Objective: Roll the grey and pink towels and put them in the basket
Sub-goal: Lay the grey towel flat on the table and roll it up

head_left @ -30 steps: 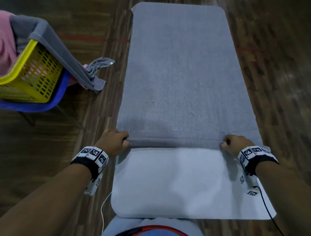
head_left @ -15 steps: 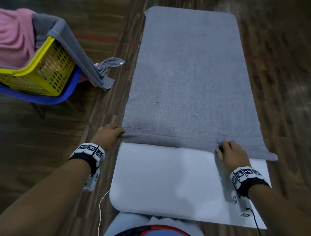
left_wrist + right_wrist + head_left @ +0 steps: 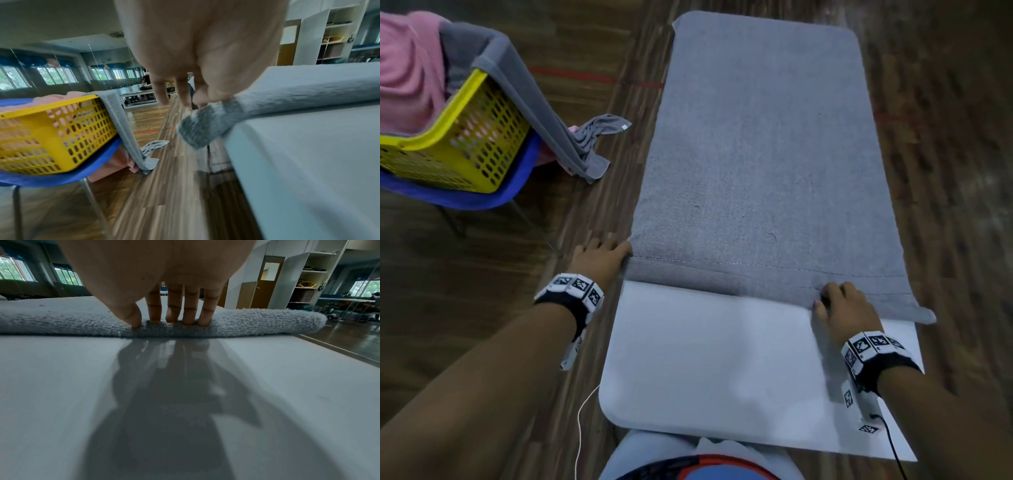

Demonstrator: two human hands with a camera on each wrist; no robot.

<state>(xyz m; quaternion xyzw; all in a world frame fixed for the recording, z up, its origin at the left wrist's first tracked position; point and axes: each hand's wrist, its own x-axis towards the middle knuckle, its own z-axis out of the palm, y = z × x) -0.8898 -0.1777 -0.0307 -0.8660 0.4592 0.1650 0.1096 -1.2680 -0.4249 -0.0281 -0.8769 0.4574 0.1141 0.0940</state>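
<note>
A long grey towel (image 3: 756, 154) lies flat along the white table (image 3: 705, 359). Its near end is turned over into a low roll (image 3: 722, 277). My left hand (image 3: 606, 248) is at the roll's left end, which overhangs the table edge (image 3: 197, 129); its fingers (image 3: 162, 95) point down, straight, and touch that end. My right hand (image 3: 839, 301) presses straight fingertips (image 3: 189, 321) and thumb into the roll, inward of its right end. At the left a yellow basket (image 3: 465, 150) holds a pink towel (image 3: 404, 75), and a second grey towel (image 3: 534, 113) hangs over its rim to the floor.
The basket sits on a blue chair (image 3: 482, 202) left of the table, over a wooden floor (image 3: 585, 192). A white cable (image 3: 582, 421) and a black cable (image 3: 893, 448) trail from my wrists. Shelves and doors (image 3: 308, 280) stand far behind.
My right hand has slid left from the roll's right end and now presses on top. My left hand's fingers have straightened at the left end. The roll has crept slightly forward.
</note>
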